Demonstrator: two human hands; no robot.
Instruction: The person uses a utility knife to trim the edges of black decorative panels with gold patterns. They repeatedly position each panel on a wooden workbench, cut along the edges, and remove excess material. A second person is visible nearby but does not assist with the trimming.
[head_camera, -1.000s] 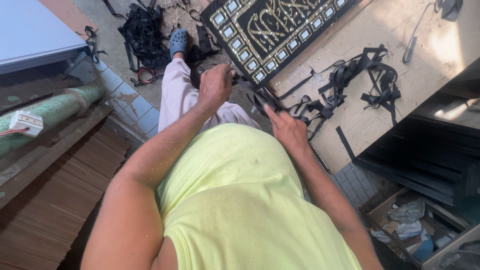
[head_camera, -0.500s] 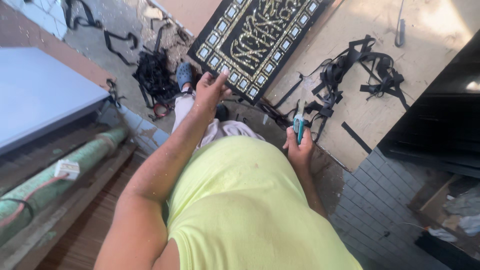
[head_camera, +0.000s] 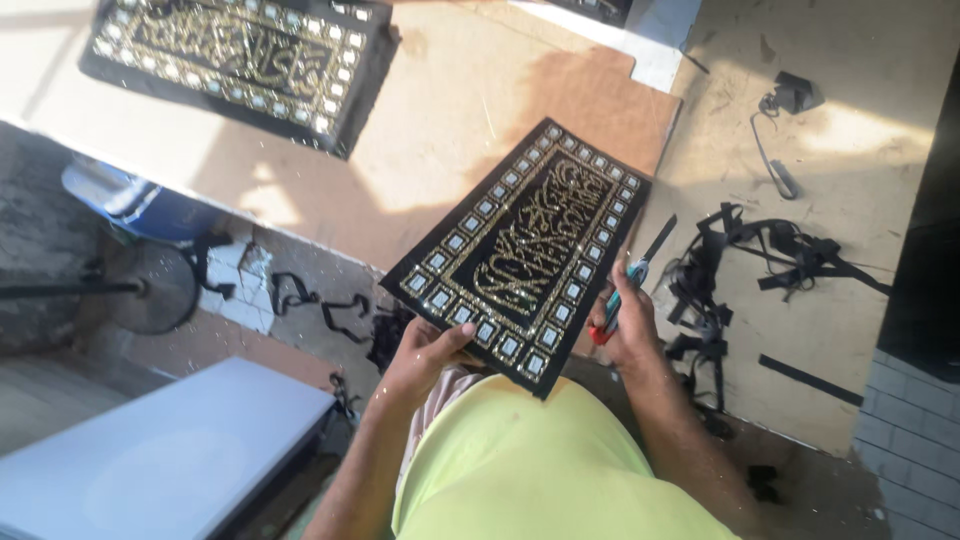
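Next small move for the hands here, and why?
Probably bring the scissors in the right hand to the right edge of the black panel; the left hand already grips its near corner, and cut black strips lie nearby.

Hard sunlight glares off the pale brown board floor (head_camera: 480, 110) at right; left side shadowed, edges stretched, slight motion blur

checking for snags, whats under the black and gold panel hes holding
The left hand grips the panel at its near corner; below lie the brown board and black strips. Anything directly beneath is hidden.
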